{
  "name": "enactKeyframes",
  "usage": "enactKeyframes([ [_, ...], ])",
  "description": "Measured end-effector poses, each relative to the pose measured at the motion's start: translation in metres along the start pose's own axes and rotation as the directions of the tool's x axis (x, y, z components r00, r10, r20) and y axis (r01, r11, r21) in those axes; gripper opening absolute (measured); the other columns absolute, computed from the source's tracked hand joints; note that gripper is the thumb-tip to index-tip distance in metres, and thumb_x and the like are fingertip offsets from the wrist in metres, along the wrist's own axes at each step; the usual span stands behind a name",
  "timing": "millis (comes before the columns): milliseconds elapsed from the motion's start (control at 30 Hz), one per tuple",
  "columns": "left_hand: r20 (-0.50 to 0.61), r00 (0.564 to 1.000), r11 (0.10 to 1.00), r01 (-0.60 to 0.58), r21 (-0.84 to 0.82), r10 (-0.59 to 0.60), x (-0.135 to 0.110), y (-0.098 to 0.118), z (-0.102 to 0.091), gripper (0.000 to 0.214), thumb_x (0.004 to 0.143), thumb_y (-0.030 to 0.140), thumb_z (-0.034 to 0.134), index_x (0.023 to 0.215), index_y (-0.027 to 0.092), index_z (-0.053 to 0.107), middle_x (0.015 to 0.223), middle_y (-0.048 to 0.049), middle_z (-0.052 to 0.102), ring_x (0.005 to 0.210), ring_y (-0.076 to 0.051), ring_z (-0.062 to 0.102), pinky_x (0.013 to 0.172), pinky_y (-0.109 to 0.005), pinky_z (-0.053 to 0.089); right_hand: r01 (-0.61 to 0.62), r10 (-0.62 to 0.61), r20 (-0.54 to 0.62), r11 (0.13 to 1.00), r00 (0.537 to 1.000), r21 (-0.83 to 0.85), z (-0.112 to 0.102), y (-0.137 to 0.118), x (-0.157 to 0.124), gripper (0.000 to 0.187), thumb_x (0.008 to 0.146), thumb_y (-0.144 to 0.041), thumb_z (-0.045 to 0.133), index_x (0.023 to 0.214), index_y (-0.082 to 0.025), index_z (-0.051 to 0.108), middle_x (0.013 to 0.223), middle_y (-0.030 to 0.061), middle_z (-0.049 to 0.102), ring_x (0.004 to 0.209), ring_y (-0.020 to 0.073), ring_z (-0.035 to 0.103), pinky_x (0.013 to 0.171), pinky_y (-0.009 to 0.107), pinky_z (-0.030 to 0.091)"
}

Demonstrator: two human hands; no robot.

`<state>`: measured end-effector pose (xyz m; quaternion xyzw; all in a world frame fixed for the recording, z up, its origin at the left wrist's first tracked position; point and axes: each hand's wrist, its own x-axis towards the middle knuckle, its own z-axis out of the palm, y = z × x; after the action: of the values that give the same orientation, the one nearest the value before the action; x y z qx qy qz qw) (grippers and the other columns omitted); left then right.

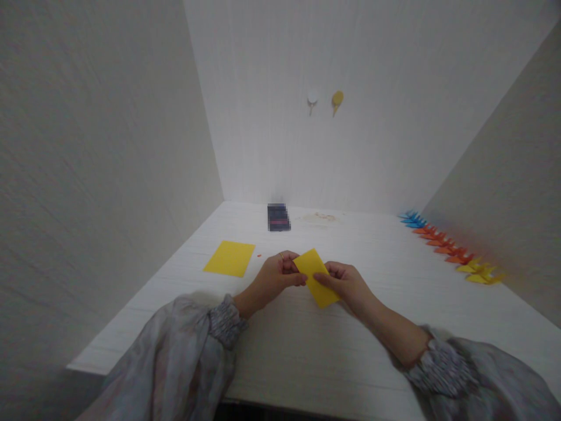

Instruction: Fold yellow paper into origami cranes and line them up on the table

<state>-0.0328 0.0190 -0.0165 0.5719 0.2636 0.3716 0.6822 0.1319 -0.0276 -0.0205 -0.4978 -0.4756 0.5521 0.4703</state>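
A folded piece of yellow paper (314, 266), narrow and rectangular, is held tilted above the table between both hands. My left hand (283, 273) pinches its left edge, thumb in front and fingers partly hidden behind. On the right side, my right hand (344, 283) grips it with the thumb laid across its face. To the left of my left hand, a square yellow sheet (230, 258) lies flat on the table. A tiny orange scrap (259, 255) sits between that sheet and my left hand.
Along the right wall runs a row of folded paper cranes, blue ones (412, 220) at the back, then orange ones (442, 242), then yellow ones (480, 272). A dark pixelated item (279, 217) stands near the back wall. Two hooks, white (312, 99) and yellow (337, 99), hang on that wall.
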Motion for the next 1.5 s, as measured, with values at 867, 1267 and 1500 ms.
enactKeyframes([
  [867, 0.000, 1.000, 0.993, 0.016, 0.120, -0.016, -0.0007, 0.0027, -0.0009, 0.022, 0.065, 0.029, 0.061, 0.077, 0.012, 0.054, 0.062, -0.0009, 0.059, 0.055, -0.008, 0.054, 0.053, -0.020, 0.039, -0.002, 0.002, -0.001, 0.999, 1.000, -0.037, 0.0000, 0.0004, -0.0003, 0.026, 0.060, -0.038, 0.065, 0.065, -0.015, 0.054, 0.057, -0.0012, 0.057, 0.047, 0.0086, 0.048, 0.044, 0.021, 0.033],
  [1267, -0.035, 0.997, 0.988, 0.071, 0.134, -0.067, -0.0003, 0.0014, -0.0005, 0.023, 0.062, 0.031, 0.064, 0.070, 0.011, 0.056, 0.058, -0.0004, 0.058, 0.051, -0.007, 0.050, 0.052, -0.020, 0.038, 0.008, -0.005, 0.032, 0.996, 0.999, -0.087, 0.0027, 0.0000, -0.0012, 0.030, 0.067, -0.045, 0.056, 0.070, -0.016, 0.057, 0.062, 0.0014, 0.058, 0.050, 0.0106, 0.049, 0.046, 0.022, 0.035],
  [1500, 0.004, 0.999, 0.988, 0.045, 0.149, -0.047, -0.0017, -0.0002, -0.0017, 0.022, 0.063, 0.030, 0.063, 0.070, 0.012, 0.055, 0.062, -0.0002, 0.057, 0.054, -0.007, 0.050, 0.052, -0.019, 0.038, 0.026, -0.021, 0.053, 0.995, 0.998, -0.100, 0.0015, 0.0019, -0.0007, 0.028, 0.070, -0.043, 0.054, 0.071, -0.016, 0.059, 0.063, 0.0013, 0.058, 0.051, 0.0101, 0.048, 0.047, 0.022, 0.034],
])
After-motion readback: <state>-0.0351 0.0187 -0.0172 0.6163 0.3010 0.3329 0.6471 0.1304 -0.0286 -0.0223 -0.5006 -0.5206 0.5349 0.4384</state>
